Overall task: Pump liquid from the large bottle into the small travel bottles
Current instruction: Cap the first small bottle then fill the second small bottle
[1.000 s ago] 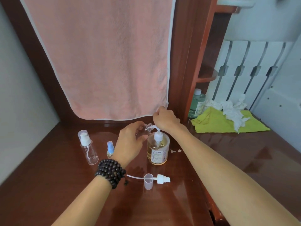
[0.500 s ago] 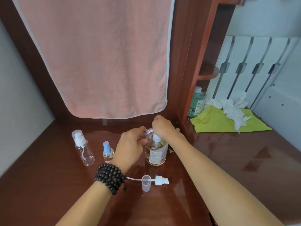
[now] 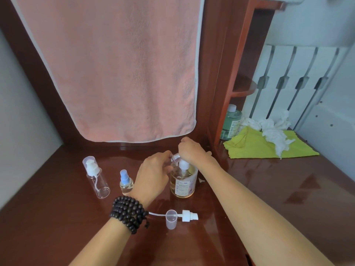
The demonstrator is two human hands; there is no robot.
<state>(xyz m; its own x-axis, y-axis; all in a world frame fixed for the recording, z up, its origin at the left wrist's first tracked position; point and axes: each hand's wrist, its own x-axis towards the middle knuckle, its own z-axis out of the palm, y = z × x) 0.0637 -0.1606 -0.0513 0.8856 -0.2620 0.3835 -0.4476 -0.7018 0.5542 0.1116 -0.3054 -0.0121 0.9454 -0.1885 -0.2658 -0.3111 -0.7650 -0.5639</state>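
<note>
On the glossy reddish-brown wooden surface [image 3: 57,217], near its back edge, stands the large bottle [image 3: 183,184], a round clear one of amber liquid with a white pump and a pale label whose print is too small to read. The right hand [image 3: 192,150] presses down on the pump, fingers curled over it. The left hand [image 3: 153,175] grips a small clear travel bottle [image 3: 175,158], tilted, its threaded neck at the spout. A beaded bracelet [image 3: 127,213] circles that wrist.
</note>
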